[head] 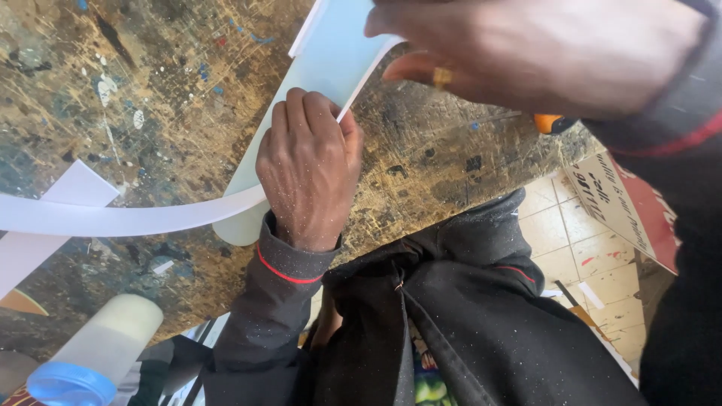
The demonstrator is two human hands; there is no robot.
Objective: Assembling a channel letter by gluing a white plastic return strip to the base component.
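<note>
Left hand (310, 169): fingers curled, pressed knuckles-up on a pale plastic sheet (331, 60) lying on the paint-scarred counter (150, 90). Sheet: long axis runs from near-left to far-right. Right hand (526, 53): close to the lens and blurred, apparently pinching the sheet's far edge. White strip (113, 219): curves leftward from the left hand.
</note>
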